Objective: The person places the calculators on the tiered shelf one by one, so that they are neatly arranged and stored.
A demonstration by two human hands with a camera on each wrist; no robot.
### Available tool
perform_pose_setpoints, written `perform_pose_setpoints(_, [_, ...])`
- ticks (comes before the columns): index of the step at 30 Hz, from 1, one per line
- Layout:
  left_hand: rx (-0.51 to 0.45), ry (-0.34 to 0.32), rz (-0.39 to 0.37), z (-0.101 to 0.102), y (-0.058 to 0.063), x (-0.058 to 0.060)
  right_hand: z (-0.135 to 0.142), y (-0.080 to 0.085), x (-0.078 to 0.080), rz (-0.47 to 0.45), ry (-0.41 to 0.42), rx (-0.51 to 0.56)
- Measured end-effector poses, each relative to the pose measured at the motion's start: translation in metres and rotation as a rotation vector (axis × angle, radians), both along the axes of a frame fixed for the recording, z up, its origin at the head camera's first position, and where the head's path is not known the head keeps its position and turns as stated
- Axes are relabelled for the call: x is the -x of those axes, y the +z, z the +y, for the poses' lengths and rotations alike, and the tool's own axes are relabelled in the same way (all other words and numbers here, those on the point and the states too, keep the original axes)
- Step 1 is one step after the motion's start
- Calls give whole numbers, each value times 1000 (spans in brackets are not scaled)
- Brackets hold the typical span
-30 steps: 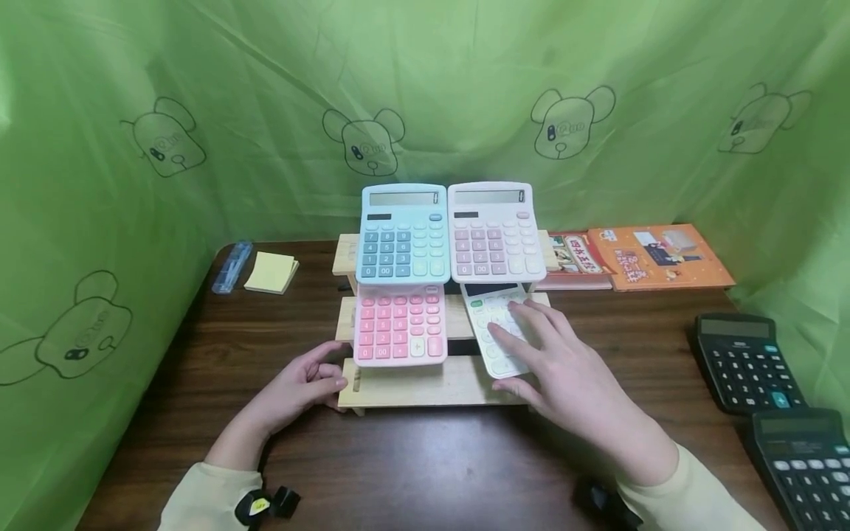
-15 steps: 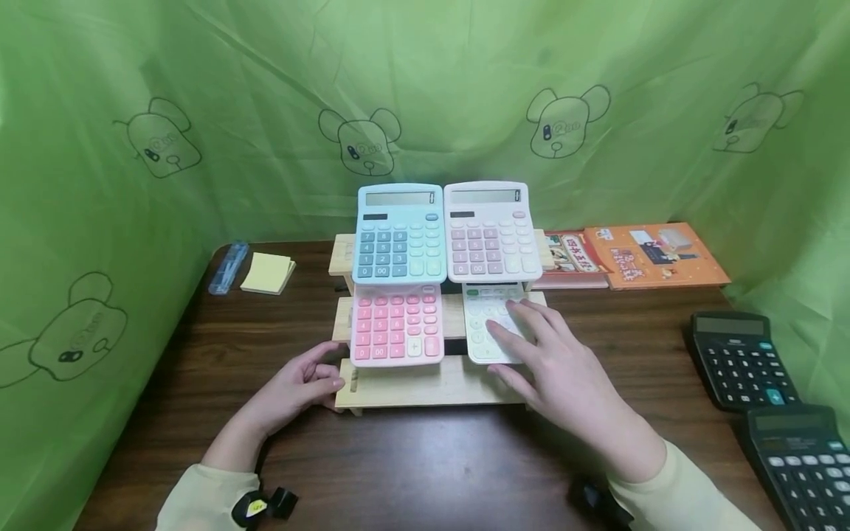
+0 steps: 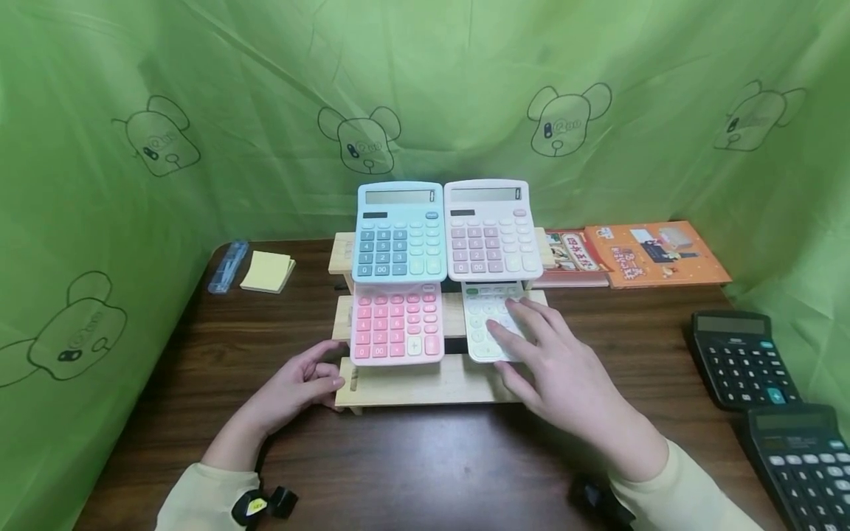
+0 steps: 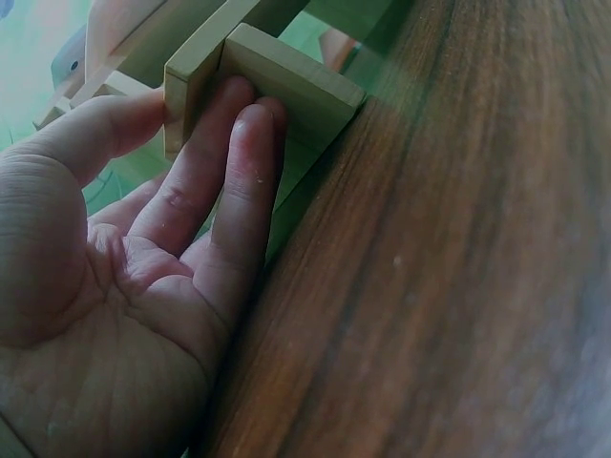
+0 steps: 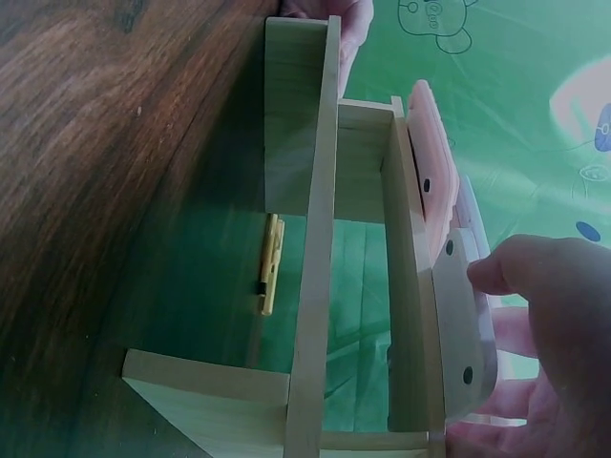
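At the left end of a tiered wooden rack (image 3: 398, 387), my left hand (image 3: 307, 382) pinches the bottom step. In the left wrist view its thumb presses the board's edge, with fingers (image 4: 243, 162) bent underneath. My right hand (image 3: 564, 376) holds a white calculator (image 3: 479, 346) on the middle step. Fingertips lie on its keys, and the thumb (image 5: 506, 265) is against its lower edge in the right wrist view. A pink calculator (image 3: 398, 332) stands to its left. Above them, a blue calculator (image 3: 401, 228) and a pale lilac calculator (image 3: 493, 228) lean side by side, overlapping the lower pair's tops.
Two black calculators (image 3: 744, 361) lie at the right. Behind the rack's right end are an orange book (image 3: 657, 254) and a red book (image 3: 574, 254). Yellow sticky notes (image 3: 268, 271) and a blue translucent item (image 3: 229, 267) lie at left. Green curtain (image 3: 458, 66) surrounds the table.
The white calculator has turned from a slant to upright alignment beside the pink one, under my right hand. My right thumb has shifted to its lower edge. The left hand keeps its place.
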State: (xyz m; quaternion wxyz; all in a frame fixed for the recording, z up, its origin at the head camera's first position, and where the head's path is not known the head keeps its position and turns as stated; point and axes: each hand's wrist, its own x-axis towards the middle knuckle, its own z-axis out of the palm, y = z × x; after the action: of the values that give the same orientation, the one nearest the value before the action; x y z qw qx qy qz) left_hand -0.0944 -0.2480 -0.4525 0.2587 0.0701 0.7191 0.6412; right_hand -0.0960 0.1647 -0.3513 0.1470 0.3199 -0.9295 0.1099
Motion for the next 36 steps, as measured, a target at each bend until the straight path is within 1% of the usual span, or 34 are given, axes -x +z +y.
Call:
perform_pose_setpoints(7, [-1,2,6,-1,0,0,-1,0,1,4,0,8])
perform_pose_setpoints(12, [-16,0,-4,-1,-1,0,-1,1,0,-6,3,6])
perform_pose_setpoints(19, [-9,1,-3,0,1,0,0,4,-2,-7,13,1])
perform_pose_setpoints(23, [-3,3,12,-1,2,1,0,5,-1,-7,19,-7])
perform_pose_setpoints(27, [-42,-12,41,-1,1,3,1,7,-1,-13,41,-1])
perform_pose_setpoints(30, [-70,-16,48,-1,-1,3,4,9,-1,-29,62,9])
perform_pose_setpoints(32, [-60,-8,39,0,-1,3,7,11,-1,-39,74,10])
perform_pose_setpoints(36, [-10,11,20,-1,-1,0,13,11,-3,-53,93,15])
